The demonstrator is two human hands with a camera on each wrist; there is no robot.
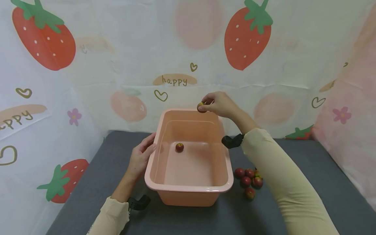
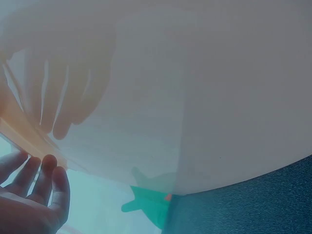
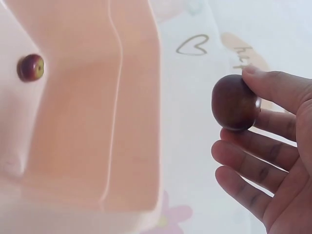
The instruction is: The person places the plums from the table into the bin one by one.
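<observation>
A peach-coloured plastic tub point(image 1: 188, 188) stands on the dark tabletop, with one small round red fruit point(image 1: 180, 147) on its floor. My left hand point(image 1: 140, 160) holds the tub's left rim, thumb at the lip and the other fingers along the outer side. Over the far right corner of the tub, my right hand point(image 1: 218, 103) pinches another small fruit point(image 3: 236, 102) between thumb and fingertips. That fruit is dark red-brown in the right wrist view, with the remaining fingers spread below it. Several more red fruits point(image 1: 245, 182) lie in a cluster right of the tub.
A grey-blue cloth point(image 1: 117, 143) covers the table. Behind it hangs a pale curtain point(image 1: 132, 58) printed with strawberries, hearts and lettering. Black straps point(image 1: 139, 203) sit on both wrists, and the right sleeve point(image 1: 282, 176) passes close to the fruit cluster.
</observation>
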